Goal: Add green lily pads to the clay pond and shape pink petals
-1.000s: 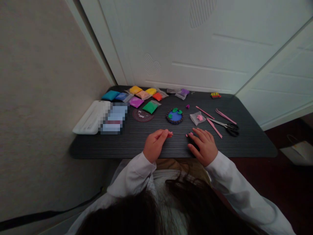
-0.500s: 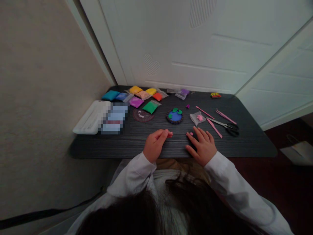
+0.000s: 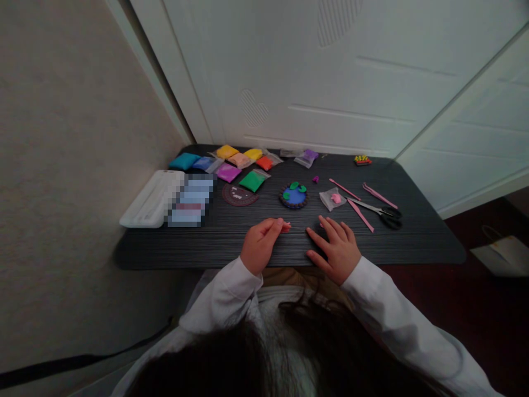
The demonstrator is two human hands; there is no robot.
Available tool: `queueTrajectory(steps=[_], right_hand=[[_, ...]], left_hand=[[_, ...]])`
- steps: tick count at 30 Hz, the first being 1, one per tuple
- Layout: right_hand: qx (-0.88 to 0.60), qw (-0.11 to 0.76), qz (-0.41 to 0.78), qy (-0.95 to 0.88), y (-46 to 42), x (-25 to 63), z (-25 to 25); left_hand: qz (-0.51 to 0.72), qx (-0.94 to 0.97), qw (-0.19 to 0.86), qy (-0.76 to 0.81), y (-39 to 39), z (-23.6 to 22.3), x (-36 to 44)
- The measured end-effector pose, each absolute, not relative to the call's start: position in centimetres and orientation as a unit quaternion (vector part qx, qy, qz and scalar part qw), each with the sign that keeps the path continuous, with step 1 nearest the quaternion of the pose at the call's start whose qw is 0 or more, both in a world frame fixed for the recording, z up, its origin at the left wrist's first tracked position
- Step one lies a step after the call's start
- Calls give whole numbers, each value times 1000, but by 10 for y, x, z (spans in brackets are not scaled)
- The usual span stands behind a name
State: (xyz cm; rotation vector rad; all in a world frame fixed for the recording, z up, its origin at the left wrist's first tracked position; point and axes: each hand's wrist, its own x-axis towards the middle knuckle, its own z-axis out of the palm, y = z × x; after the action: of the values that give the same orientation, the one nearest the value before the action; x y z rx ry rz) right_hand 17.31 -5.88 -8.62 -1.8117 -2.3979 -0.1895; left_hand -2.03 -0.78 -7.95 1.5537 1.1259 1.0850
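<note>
My left hand is closed in a pinch, with a small pink clay piece poking out past its fingertips, just above the table. To its right, my right hand lies palm down on the tabletop with fingers spread. A tiny pink bit of clay shows at its fingertips, mostly covered by them. Beyond both hands sits a round clay pond, blue inside a dark rim, with green leaves on it. An open clear bag with pink clay lies just past my right fingers.
Scissors, a pink clay knife, a thin pink tool and pink tweezers lie right. Bagged clays, such as green, line the back left, near a protractor, a white case and a blurred-out panel.
My right hand has shifted slightly left, and its fingers now cover most of the pink bit that lay visible between them. My left hand keeps its pinch.
</note>
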Motion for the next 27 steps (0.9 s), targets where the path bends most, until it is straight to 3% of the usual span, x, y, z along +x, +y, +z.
queueTrajectory(steps=[27], right_hand=[[-609,66,-62,-788,-55,171,-86]], left_hand=[[433,637,442,460,-8,-77,-22]])
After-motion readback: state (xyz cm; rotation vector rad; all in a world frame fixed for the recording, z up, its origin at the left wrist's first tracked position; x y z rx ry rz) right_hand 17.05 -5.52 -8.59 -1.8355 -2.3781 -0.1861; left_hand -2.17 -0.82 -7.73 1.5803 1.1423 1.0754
